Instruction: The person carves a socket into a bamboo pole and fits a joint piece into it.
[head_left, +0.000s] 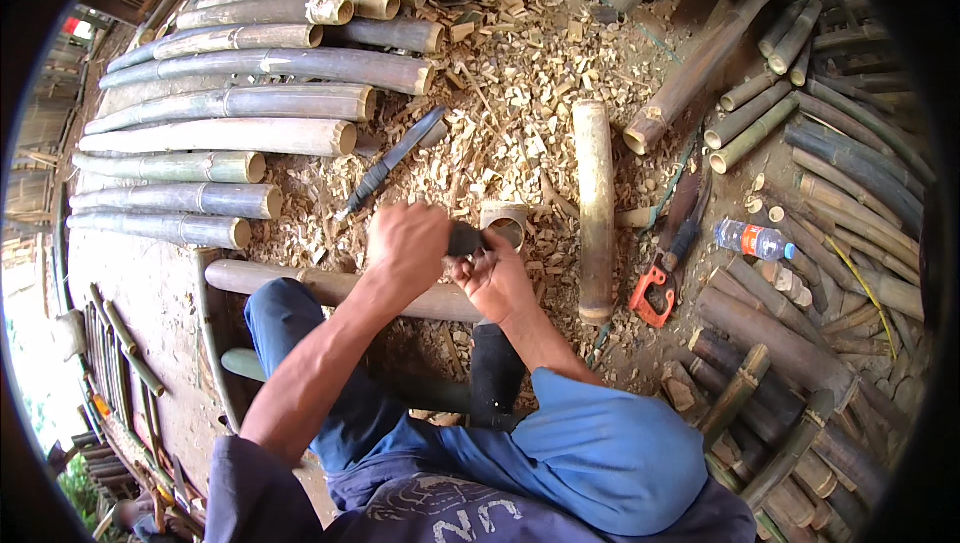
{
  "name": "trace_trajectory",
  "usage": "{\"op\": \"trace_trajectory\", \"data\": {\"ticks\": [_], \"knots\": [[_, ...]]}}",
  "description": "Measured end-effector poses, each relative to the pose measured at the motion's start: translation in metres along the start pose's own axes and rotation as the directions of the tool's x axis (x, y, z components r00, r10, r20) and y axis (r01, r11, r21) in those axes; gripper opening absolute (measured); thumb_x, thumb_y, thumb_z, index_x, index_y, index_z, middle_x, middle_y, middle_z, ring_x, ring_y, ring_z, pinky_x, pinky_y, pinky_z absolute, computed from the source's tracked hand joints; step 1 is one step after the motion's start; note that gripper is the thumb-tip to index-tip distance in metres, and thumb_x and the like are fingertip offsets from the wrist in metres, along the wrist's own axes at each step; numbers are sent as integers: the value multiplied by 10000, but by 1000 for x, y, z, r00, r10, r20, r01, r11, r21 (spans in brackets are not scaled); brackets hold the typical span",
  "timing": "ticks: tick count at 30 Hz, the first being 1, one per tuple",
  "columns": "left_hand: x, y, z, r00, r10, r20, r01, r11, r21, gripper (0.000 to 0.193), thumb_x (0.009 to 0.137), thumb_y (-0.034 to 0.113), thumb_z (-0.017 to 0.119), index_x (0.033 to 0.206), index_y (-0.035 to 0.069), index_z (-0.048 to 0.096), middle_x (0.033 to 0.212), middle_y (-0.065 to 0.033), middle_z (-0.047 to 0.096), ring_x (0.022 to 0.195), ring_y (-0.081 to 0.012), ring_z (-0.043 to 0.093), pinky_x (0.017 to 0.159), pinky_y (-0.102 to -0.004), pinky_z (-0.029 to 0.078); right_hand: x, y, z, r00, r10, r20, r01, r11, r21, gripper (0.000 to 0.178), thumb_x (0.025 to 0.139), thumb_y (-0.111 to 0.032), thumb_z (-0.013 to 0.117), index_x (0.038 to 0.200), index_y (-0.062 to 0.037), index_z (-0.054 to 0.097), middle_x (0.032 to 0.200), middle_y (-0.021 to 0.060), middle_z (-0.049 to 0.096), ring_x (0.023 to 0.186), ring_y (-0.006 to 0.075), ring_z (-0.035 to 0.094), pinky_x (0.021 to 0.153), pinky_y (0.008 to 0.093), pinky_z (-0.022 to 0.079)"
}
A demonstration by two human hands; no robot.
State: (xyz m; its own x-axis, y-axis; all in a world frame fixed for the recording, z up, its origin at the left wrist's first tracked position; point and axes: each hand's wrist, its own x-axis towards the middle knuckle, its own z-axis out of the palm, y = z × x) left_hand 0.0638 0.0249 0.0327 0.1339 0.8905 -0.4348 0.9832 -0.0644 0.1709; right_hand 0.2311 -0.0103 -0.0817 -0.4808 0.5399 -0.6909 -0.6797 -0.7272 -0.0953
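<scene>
In front of my bent legs, my two hands meet over a bamboo pole. My left hand point(408, 243) is closed in a fist, knuckles up, against a small dark blocky piece point(465, 240). My right hand point(498, 281) turns partly palm-up, its curled fingers and thumb gripping that piece from the other side. What exactly the dark piece is, I cannot make out. Just beyond the right hand stands a short hollow bamboo section point(505, 227). A broad-bladed knife with a dark wrapped handle point(372, 183) lies on the shavings beyond my left hand.
Cut bamboo poles point(270, 68) lie in rows at the far left. Wood chips point(525, 63) cover the ground ahead. An upright-lying bamboo length point(595, 213), an orange-handled saw point(655, 291) and a plastic bottle point(755, 240) are on the right, near piled bamboo point(780, 333).
</scene>
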Motion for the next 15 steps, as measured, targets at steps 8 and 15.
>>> {"op": "trace_trajectory", "data": {"ticks": [8, 15], "knots": [[-47, -13, 36, 882, -406, 240, 471, 789, -394, 420, 573, 299, 831, 899, 37, 784, 830, -218, 741, 803, -353, 747, 780, -426, 599, -13, -9, 24, 995, -3, -100, -50, 846, -531, 256, 1001, -203, 586, 1107, 17, 664, 955, 143, 710, 785, 258, 721, 601, 392, 622], [18, 39, -51, 998, 23, 53, -31, 988, 154, 70, 746, 99, 744, 804, 61, 757, 737, -132, 737, 721, -273, 750, 627, -378, 571, -14, -14, 9, 993, 15, 114, -46, 961, 273, 239, 1038, -213, 602, 1182, -33, 662, 961, 78, 713, 803, 233, 686, 831, 422, 588]]}}
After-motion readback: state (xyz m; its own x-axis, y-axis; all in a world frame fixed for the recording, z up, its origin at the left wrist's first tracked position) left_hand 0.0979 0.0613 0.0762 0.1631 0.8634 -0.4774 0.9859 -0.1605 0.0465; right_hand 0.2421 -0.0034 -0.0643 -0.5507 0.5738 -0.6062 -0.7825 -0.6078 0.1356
